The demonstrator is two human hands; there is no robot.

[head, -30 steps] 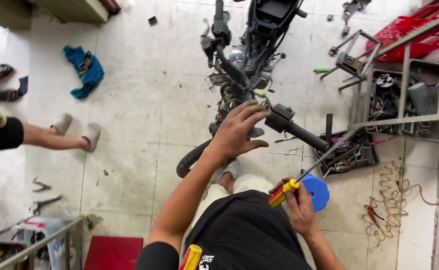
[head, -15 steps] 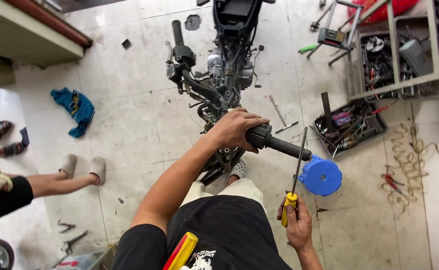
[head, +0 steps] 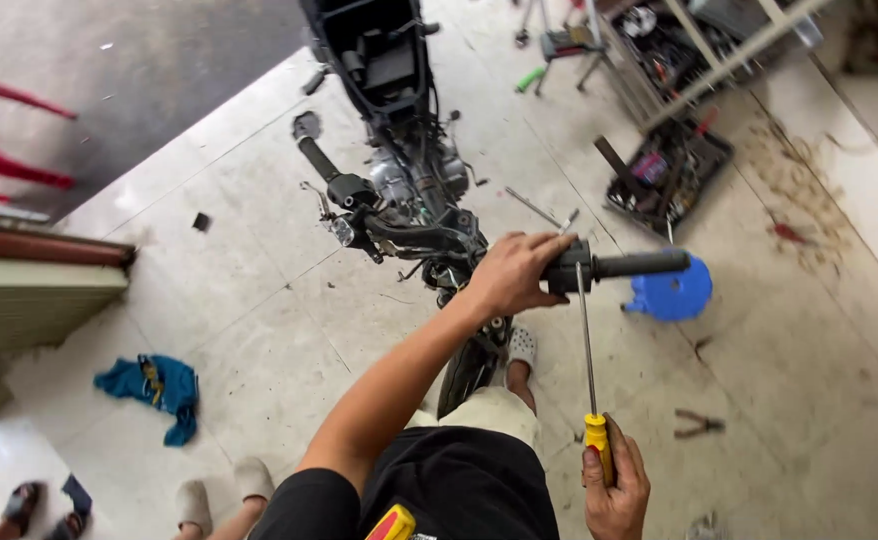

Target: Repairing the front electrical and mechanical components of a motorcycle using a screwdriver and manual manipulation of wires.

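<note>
A stripped motorcycle (head: 399,170) stands on the tiled floor in front of me, its bodywork off. My left hand (head: 512,272) grips the right side of the handlebar, just inboard of the black rubber grip (head: 639,264). My right hand (head: 614,485) holds a long screwdriver (head: 588,350) by its yellow and red handle. The shaft points up and its tip meets the switch housing beside my left hand. The left handlebar grip (head: 314,155) sticks out on the far side.
A blue plastic stool (head: 671,294) sits under the handlebar end. A black tool tray (head: 667,170) and metal shelving (head: 689,50) lie at the right, pliers (head: 699,423) on the floor, a blue rag (head: 154,390) at left, another person's sandalled feet (head: 221,492) at bottom left.
The view has swung to the left and tilted. My right hand has raised the screwdriver upright, so its tip now reaches the housing on the handlebar. My left hand keeps its grip.
</note>
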